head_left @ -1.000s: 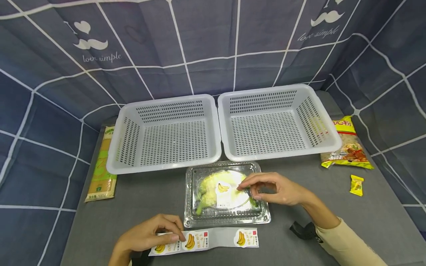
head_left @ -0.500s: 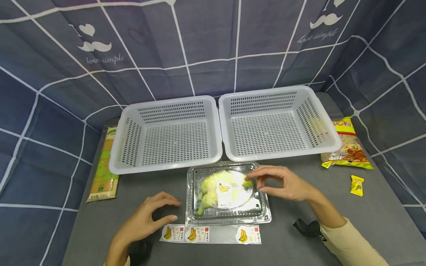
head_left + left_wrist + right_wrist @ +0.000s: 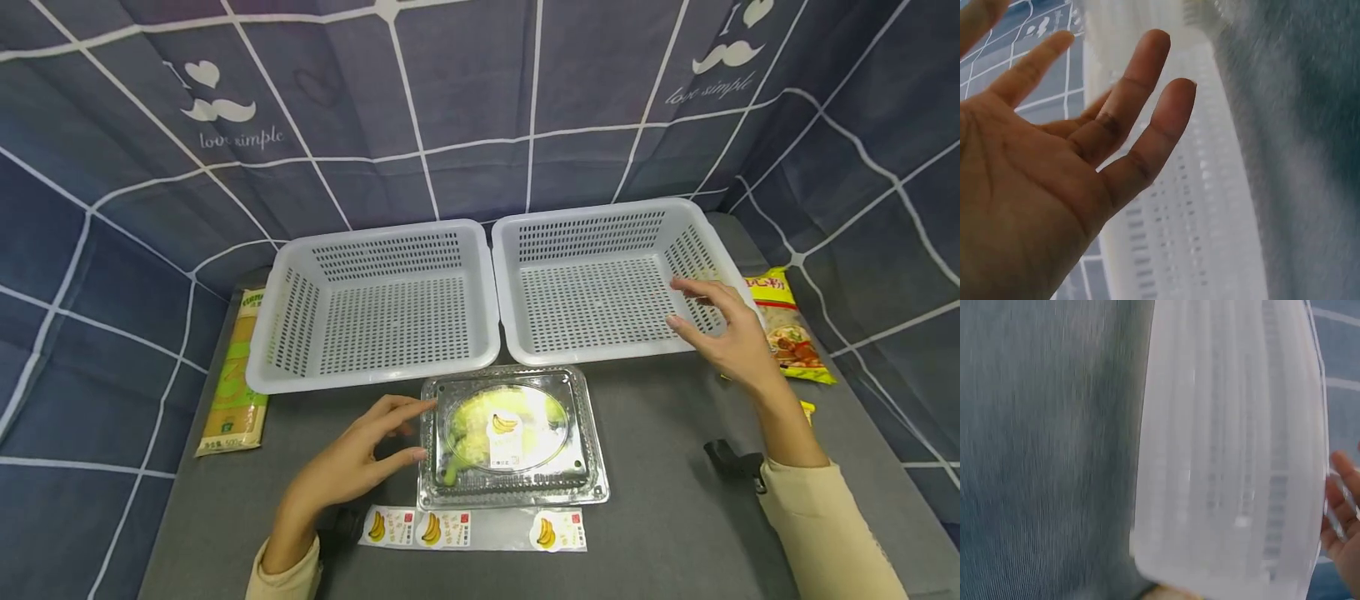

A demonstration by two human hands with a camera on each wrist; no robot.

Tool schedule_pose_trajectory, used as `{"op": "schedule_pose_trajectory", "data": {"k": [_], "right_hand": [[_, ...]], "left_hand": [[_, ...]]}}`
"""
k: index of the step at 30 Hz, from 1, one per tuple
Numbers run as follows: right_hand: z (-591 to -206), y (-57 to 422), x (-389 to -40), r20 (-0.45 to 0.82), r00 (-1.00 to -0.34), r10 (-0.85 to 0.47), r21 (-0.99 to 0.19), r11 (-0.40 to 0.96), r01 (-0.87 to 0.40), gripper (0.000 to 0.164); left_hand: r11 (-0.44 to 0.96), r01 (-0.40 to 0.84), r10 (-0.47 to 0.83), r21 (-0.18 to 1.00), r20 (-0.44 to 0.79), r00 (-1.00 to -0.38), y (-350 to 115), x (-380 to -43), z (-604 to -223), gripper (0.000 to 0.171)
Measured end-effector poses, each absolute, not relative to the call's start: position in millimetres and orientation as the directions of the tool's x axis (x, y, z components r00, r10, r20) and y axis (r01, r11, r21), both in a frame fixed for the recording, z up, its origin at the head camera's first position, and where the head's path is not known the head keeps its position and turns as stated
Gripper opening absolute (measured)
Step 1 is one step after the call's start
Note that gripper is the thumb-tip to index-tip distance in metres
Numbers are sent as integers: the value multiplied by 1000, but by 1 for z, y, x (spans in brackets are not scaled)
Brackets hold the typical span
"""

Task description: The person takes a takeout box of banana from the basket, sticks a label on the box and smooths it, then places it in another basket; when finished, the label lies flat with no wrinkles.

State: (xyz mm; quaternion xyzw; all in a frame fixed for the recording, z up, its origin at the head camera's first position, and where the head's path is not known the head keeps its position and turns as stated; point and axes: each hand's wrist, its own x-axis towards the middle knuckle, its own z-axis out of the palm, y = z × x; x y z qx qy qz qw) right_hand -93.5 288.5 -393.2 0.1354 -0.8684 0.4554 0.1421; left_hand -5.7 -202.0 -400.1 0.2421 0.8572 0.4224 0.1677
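Note:
A clear plastic clamshell box (image 3: 525, 492) lies on the table with something pale green inside. A white label with bananas (image 3: 506, 442) sits on its lid. My left hand (image 3: 356, 458) is by the box's left edge, fingers spread and holding nothing; whether its fingertips touch the box is unclear. In front of the box lies a strip of banana stickers (image 3: 495, 529). My right hand (image 3: 731, 337), thumb and fingers apart with nothing between them, hovers over the front right corner of the right white basket (image 3: 600, 354). The right wrist view is blurred, showing that basket's side (image 3: 1229, 456).
A left white basket (image 3: 375, 379) stands beside the right one, behind the box. A flat yellow-green packet (image 3: 232, 383) lies at the left. At the right are a yellow food bag (image 3: 795, 342), partly behind my right hand, and a small yellow packet (image 3: 807, 411), mostly covered by my arm.
My left hand has let go of the sticker strip and moved up to the box's left edge. My right hand has left the label on the lid and moved right and back to the right basket.

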Motion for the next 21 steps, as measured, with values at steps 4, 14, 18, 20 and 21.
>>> {"op": "schedule_pose_trajectory", "data": {"k": [4,14,18,20,21], "right_hand": [[-400,303,-99,283,-958,-55,-690,682,-243,69],[-411,304,-102,249,-966,-69,-474,861,-184,90],[-408,306,-100,188,-982,-29,-414,904,-106,97],[-409,307,-100,147,-989,-19,-412,908,-79,99],[-409,308,-100,127,-992,-17,-414,908,-68,100]], "left_hand": [[539,259,549,802,-101,-830,-194,-10,-406,64],[595,238,485,768,-107,-868,-190,-13,-421,65],[545,229,515,807,-107,-850,-190,-12,-425,73],[517,226,525,826,-97,-845,-191,-12,-428,76],[500,231,533,835,-86,-842,-191,-13,-429,77]]}}
